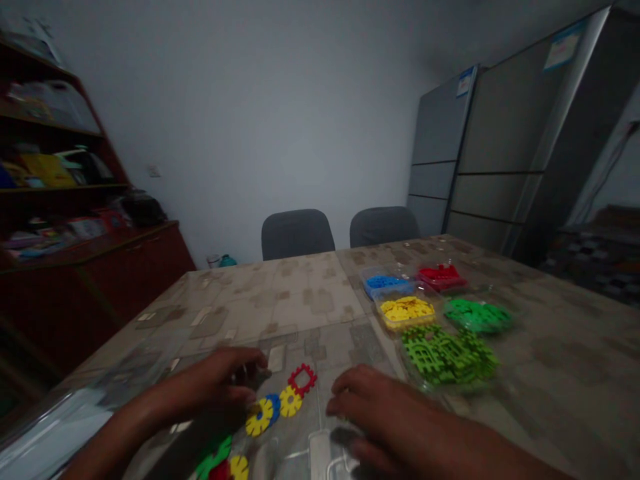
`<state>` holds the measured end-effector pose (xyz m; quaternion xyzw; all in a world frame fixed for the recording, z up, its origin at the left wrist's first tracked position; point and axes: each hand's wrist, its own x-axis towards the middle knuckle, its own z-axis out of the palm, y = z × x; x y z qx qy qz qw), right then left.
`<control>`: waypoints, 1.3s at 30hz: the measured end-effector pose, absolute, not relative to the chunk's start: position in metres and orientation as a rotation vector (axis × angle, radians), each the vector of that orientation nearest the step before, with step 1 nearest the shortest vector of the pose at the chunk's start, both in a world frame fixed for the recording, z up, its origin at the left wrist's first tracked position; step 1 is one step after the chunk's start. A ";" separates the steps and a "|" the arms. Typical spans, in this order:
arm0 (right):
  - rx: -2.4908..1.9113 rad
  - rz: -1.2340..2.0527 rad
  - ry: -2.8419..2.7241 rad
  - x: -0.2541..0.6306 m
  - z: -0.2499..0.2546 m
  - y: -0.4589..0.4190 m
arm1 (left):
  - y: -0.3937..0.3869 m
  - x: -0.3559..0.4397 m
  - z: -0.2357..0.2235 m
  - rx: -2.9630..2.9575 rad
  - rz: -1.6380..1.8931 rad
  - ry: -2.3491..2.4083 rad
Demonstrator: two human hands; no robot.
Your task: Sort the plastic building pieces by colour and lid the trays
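My left hand [233,377] is open, thumb and fingers apart, beside a short row of toothed plastic pieces on the table. Its thumb side is closest to a yellow notched disc [259,419]; whether it touches is unclear. A blue disc [273,407] shows partly behind that one, followed by another yellow disc [291,401] and a red square frame piece [303,379]. Right of the row, my right hand [360,400] hovers with bent, parted fingers and nothing visible in them. Below my left forearm lie a green piece [215,459], a red piece [220,471] and a yellow piece [239,467].
At the right stand clear tubs of blue [387,283], red [443,275], yellow [407,310], green [477,313] and lime-green pieces [445,357]. A clear plastic tray [320,453] lies at the front edge. Two grey chairs [297,235] stand beyond the patterned tablecloth [225,293].
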<state>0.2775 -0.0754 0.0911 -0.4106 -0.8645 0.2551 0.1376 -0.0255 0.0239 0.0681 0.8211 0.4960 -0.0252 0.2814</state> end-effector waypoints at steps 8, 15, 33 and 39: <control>-1.357 0.827 -2.495 0.250 0.054 -0.070 | 0.013 -0.031 0.090 2.155 -0.114 1.375; -1.290 0.784 -2.477 0.238 0.031 -0.057 | -0.038 -0.047 0.080 2.060 -0.132 1.351; -1.116 0.479 -2.552 0.175 0.008 -0.032 | -0.044 -0.043 0.063 2.194 -0.054 1.253; -1.110 0.631 -2.529 0.191 0.022 -0.015 | -0.037 -0.047 0.058 2.235 0.060 1.281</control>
